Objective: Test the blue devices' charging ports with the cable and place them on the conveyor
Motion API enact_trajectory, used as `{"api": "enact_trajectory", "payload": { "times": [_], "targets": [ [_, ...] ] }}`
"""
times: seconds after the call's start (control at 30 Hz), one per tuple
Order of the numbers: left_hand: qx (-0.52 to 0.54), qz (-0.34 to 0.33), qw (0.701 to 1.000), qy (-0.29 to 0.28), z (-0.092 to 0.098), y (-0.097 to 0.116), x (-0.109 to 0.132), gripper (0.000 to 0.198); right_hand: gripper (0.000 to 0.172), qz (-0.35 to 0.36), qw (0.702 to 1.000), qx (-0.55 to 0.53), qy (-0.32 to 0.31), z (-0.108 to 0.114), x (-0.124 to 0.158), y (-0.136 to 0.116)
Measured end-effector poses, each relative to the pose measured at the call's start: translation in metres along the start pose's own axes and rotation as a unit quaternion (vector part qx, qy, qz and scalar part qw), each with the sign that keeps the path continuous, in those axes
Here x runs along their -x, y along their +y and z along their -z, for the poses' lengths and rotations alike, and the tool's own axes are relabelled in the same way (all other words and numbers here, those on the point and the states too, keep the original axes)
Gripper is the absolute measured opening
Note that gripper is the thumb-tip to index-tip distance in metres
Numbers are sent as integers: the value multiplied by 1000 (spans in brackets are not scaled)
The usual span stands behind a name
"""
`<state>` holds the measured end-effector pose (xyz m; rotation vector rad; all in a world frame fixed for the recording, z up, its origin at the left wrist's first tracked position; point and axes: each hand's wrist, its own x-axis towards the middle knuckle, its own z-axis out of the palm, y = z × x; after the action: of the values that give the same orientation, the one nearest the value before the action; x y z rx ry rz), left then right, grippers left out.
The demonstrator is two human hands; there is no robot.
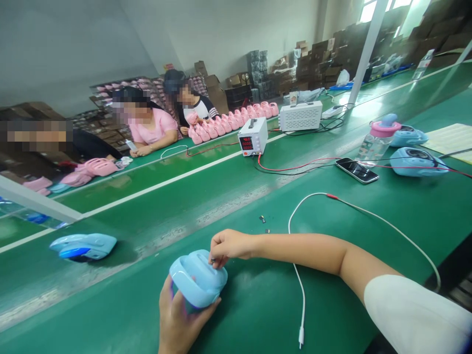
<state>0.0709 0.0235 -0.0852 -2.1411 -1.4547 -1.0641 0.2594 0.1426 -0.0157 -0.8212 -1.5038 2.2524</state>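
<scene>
Light-blue plastic: a rounded housing (201, 285), held just above or against the green tabletop (254, 319), directly in front of the wearer. The left hand (180, 314) grasps it from below and from the near side, fingers and thumb spread around its lower part. Its raised band slants from upper left to lower right as seen here; the long axis of the whole body is foreshortened and cannot be told with certainty.

Key relation: the right hand (229, 247) comes in from the right, its fingertips at the housing's upper right edge, so the housing lies below and to the left of that pinch. Thumb and fingers are drawn together on what looks like a small dark piece (213, 260); its shape is mostly hidden. The left hand has the larger hold, the right the nearer reach to the top face.

Nearby: two more dark bits (262, 219) lie loose beyond the right forearm. A white cable (303, 300) passes beneath that forearm, its plug end toward the wearer. A second blue housing (86, 246) rests well apart, to the left.
</scene>
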Motion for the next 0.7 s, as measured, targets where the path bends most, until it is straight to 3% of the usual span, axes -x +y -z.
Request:
{"api": "enact_trajectory", "payload": {
  "times": [0.27, 0.47, 0.57, 0.7],
  "targets": [
    [-6, 41, 999, 5, -4, -1, 2, 71, 11, 15, 999, 49, -9, 2, 1, -5],
    [-8, 57, 998, 7, -3, -1, 0, 70, 9, 57, 976, 209, -11, 8, 2, -8],
    [-4, 48, 999, 12, -3, -1, -1, 68, 16, 84, 931, 354, 2, 19, 6, -14],
    [-2, 53, 998, 12, -3, -2, 0, 68, 21, 57, 828, 555, 44, 42, 11, -29]
  ]
}}
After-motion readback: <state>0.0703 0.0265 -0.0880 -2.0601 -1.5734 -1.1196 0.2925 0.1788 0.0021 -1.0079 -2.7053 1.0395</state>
